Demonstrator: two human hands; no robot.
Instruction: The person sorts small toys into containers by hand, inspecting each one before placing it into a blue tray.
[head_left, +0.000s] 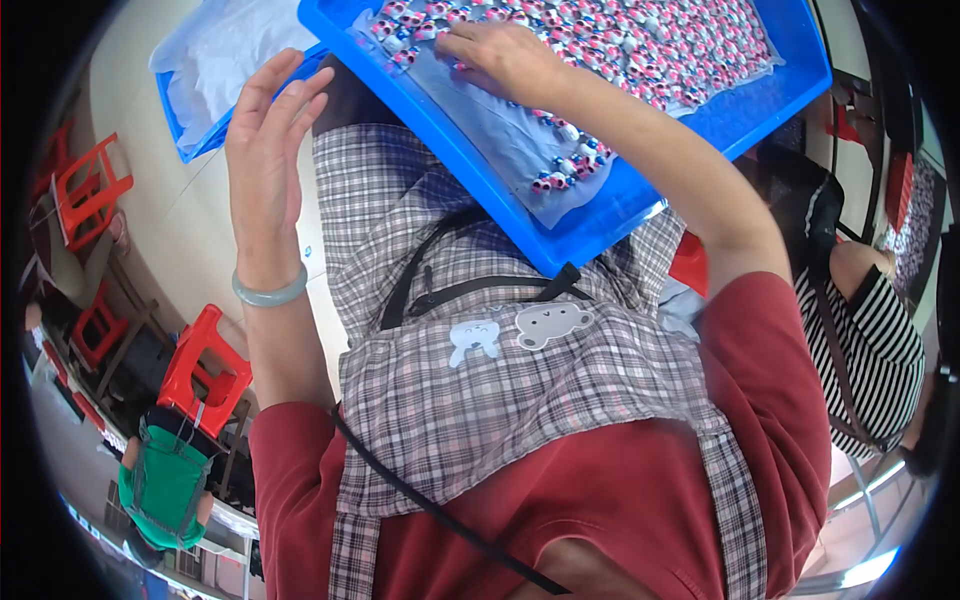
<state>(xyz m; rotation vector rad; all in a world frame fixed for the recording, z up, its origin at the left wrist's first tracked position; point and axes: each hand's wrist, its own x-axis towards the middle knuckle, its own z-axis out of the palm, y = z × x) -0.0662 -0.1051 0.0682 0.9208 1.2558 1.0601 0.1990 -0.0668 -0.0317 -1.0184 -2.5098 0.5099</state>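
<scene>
A blue plastic tray rests across my lap, lined with a pale cloth sheet. Many small painted pieces in pink, white and blue cover most of the sheet, and a loose cluster of them lies nearer to me. Over the left part of the tray is my right hand, its fingers curled together among the pieces; whatever they pinch is hidden. My left hand is raised beside the tray's left rim, fingers stretched and apart, with nothing in it.
Another blue tray with a white sheet sits beyond my left hand. Red plastic stools stand on the left. A person in green is at lower left, and another in black-and-white stripes sits close on my right.
</scene>
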